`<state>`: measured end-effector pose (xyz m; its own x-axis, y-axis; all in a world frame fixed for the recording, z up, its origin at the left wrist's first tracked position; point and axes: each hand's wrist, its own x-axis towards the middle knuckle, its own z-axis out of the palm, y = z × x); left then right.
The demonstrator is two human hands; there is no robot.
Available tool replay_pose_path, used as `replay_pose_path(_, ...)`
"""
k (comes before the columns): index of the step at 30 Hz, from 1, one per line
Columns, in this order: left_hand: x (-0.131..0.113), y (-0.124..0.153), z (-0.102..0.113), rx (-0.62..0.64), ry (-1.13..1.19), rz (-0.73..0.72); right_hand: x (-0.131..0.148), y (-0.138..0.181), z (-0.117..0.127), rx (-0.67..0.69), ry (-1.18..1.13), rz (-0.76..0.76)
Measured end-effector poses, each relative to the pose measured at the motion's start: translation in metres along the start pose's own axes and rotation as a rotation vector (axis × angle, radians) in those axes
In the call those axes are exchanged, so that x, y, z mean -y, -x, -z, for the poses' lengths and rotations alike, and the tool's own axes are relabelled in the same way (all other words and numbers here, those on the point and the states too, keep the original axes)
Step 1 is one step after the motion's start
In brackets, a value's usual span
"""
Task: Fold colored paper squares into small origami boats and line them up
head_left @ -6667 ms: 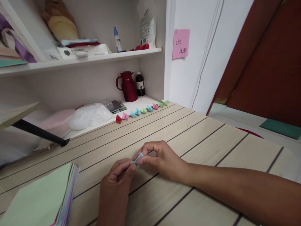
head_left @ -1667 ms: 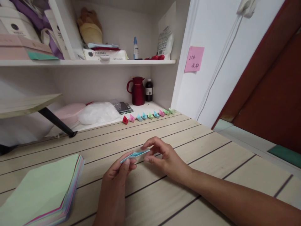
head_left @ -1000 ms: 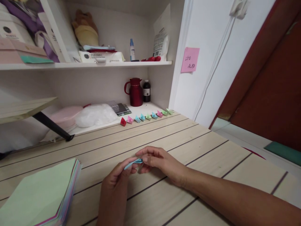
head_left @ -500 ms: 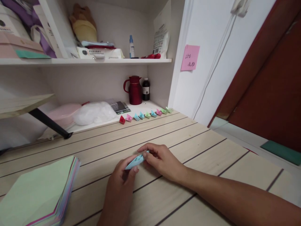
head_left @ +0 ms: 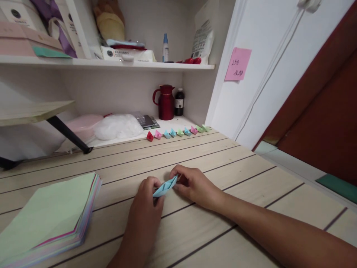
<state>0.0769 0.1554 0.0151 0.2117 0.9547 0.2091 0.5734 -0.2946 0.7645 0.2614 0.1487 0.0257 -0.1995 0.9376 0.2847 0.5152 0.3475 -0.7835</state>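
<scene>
A light blue folded paper boat (head_left: 165, 187) is held just above the table in front of me, tilted up toward its right end. My left hand (head_left: 147, 199) pinches its left end between thumb and fingers. At the opposite tip, my right hand (head_left: 192, 185) grips the paper, its thumb below and index finger curled over. A row of small folded paper boats (head_left: 180, 132) in red, pink, blue and green runs along the table's back edge. To the left of my hands lies a thick stack of coloured paper (head_left: 52, 212), pale green on top.
Behind the table (head_left: 223, 163) stands a white shelf unit (head_left: 134, 66) holding a dark red jug (head_left: 166, 103), a dark bottle (head_left: 179, 103) and a bag of white stuffing (head_left: 118, 126). A small raised stand with a black leg (head_left: 69, 134) is at the left.
My fingers have shifted to the two ends of the paper boat, leaving more of its middle and opening visible. The view has turned slightly, moving the background right and up.
</scene>
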Motion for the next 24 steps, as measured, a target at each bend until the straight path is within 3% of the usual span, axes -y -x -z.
replay_pose_path(16,0.0054,-0.0009,0.0044,0.019,-0.099,-0.166,-0.0078,-0.0029,-0.0002,-0.022,0.105,-0.012)
replay_pose_path(24,0.0000,-0.0021,0.0064,0.054,-0.111,-0.063,0.0011,-0.0023,0.0008,0.062,0.028,-0.063)
